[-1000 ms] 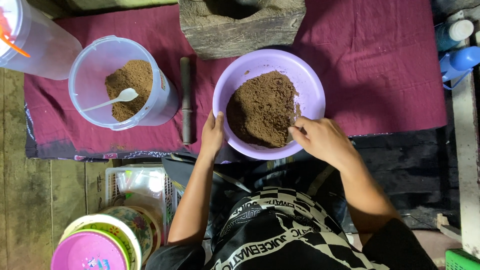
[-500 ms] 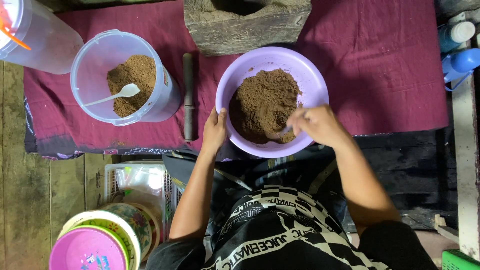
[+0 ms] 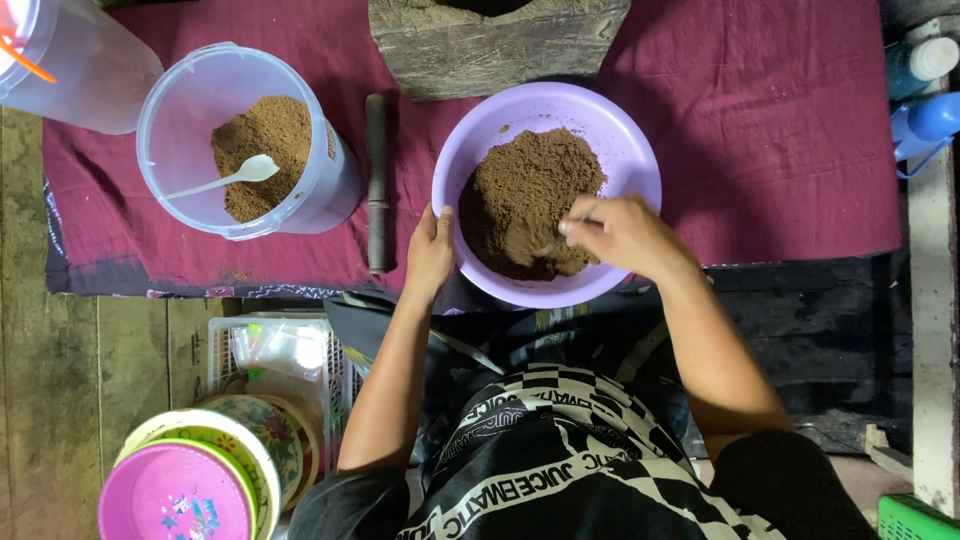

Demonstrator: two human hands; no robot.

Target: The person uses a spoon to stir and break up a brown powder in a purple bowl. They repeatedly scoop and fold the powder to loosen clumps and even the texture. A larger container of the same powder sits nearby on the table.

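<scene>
R hand [image 3: 622, 235] now deeper in brown powder [image 3: 525, 195].

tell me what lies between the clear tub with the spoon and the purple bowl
In the head view, a dark wooden stick lies lengthwise on the maroon cloth between the clear tub and the purple bowl, apart from both.

The left hand [image 3: 430, 250] rests flat against the near-left rim of the purple bowl [image 3: 640, 160], fingers together — forearm straight, elbow close to the body. The right hand [image 3: 620, 235] reaches inside this bowl, fingers [image 3: 572, 228] curled and pointing left — wrist bent over its near-right rim.
</scene>
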